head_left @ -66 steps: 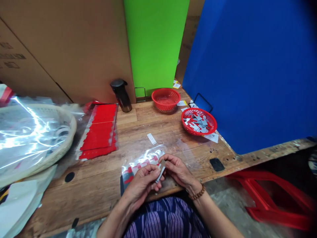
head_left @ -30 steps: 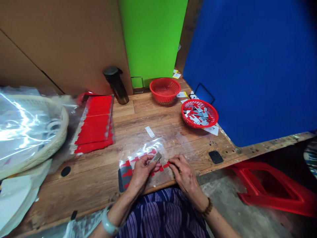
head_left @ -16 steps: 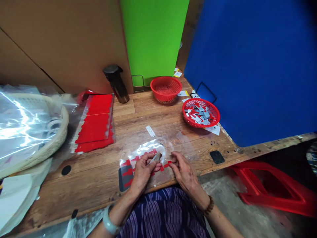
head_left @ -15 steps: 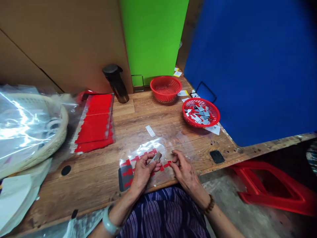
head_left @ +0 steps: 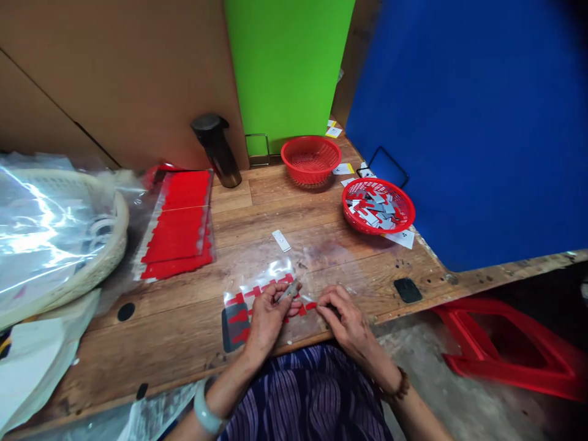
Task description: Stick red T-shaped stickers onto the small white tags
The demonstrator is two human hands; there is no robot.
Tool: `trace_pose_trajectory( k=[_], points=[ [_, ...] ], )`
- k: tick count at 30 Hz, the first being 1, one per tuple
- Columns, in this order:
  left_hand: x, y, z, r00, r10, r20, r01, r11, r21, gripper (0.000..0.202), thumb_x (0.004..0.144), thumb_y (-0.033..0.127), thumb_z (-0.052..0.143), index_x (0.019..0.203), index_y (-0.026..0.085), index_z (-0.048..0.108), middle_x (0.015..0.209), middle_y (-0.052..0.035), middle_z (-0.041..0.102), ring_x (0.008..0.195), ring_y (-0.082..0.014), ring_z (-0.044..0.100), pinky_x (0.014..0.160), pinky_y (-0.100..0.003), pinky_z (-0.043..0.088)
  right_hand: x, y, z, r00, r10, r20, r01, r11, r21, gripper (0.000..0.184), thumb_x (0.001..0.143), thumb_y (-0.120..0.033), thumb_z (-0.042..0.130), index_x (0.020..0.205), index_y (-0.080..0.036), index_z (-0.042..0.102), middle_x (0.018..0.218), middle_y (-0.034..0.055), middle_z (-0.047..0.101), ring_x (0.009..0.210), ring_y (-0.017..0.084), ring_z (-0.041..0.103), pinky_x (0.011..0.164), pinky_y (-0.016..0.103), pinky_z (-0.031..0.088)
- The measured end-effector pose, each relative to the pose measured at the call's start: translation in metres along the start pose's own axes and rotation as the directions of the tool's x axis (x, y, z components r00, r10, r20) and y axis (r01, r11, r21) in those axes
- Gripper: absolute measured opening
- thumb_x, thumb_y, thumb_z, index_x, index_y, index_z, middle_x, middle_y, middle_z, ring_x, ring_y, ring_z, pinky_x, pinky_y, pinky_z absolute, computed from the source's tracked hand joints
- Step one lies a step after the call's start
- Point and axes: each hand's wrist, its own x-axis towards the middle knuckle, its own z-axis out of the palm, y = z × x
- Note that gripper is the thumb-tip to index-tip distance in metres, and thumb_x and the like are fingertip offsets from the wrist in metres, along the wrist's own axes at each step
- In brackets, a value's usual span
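The flat grey strip is pinched in the left hand, probably to expose its tip; the right hand pinches a red tab over clear plastic sheeting.

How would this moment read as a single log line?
left hand: holding small grey piece | right hand: at red tab | nearby: red basket with pieces inside
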Motion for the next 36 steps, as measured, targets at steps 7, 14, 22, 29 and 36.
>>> trace_pose_trajectory(
  k=[7, 14, 22, 29, 36],
  points=[
    [0.003, -0.004, -0.002, 1.000, -0.019, -0.013, 0.019, 0.999, -0.026, 0.031, 0.068, 0.019, 0.070, 0.093, 0.010, 0.055, 0.075, -0.0042, 0.068, 0.066, -0.0147, 0.069, 0.064, -0.023, 0.054, -0.004, 0.003, -0.014, 0.989, -0.046, 0.137, 0.024, 0.988, 0.153, 0.008, 0.085, -0.017, 0.051, 0.077, -0.019, 0.051, 0.092, 0.0036, 0.053, 0.093, 0.017, 0.049, 0.085, 0.031, 0.037],
    [0.001, 0.005, -0.009, 0.991, -0.102, 0.083, 0.110, 0.990, -0.093, 0.032, 0.067, 0.007, 0.068, 0.096, 0.011, 0.053, 0.081, -0.0067, 0.070, 0.065, -0.0143, 0.069, 0.063, -0.020, 0.055, 0.000, 0.002, -0.014, 0.982, 0.188, 0.016, -0.185, 0.943, 0.276, 0.009, 0.081, -0.026, 0.058, 0.079, -0.020, 0.051, 0.077, -0.0008, 0.054, 0.076, 0.014, 0.052, 0.073, 0.026, 0.040],
    [-0.010, 0.020, -0.013, 0.952, -0.231, 0.203, 0.257, 0.959, -0.115, 0.035, 0.067, -0.003, 0.062, 0.099, 0.007, 0.053, 0.074, -0.0117, 0.071, 0.065, -0.0158, 0.070, 0.064, -0.022, 0.055, 0.024, -0.027, -0.011, 0.991, 0.128, 0.026, -0.131, 0.968, 0.212, 0.005, 0.079, -0.018, 0.056, 0.076, -0.019, 0.052, 0.075, -0.0023, 0.054, 0.072, 0.013, 0.051, 0.069, 0.025, 0.039],
    [-0.012, 0.020, -0.013, 0.951, -0.227, 0.209, 0.256, 0.959, -0.123, 0.038, 0.065, -0.001, 0.066, 0.100, 0.007, 0.053, 0.071, -0.0093, 0.071, 0.064, -0.0160, 0.070, 0.065, -0.022, 0.055, 0.027, -0.026, -0.003, 0.993, 0.117, 0.030, -0.121, 0.959, 0.258, 0.007, 0.076, -0.014, 0.054, 0.077, -0.020, 0.051, 0.074, -0.0033, 0.054, 0.072, 0.012, 0.051, 0.068, 0.023, 0.039],
    [-0.012, 0.020, -0.009, 0.947, -0.231, 0.222, 0.260, 0.959, -0.111, 0.040, 0.066, -0.001, 0.064, 0.102, 0.006, 0.052, 0.068, -0.0089, 0.071, 0.064, -0.0161, 0.070, 0.066, -0.022, 0.055, 0.026, -0.024, -0.001, 0.996, 0.092, -0.004, -0.090, 0.977, 0.194, 0.006, 0.078, -0.015, 0.052, 0.076, -0.020, 0.049, 0.071, -0.0026, 0.054, 0.068, 0.012, 0.050, 0.064, 0.023, 0.039]
  ],
)
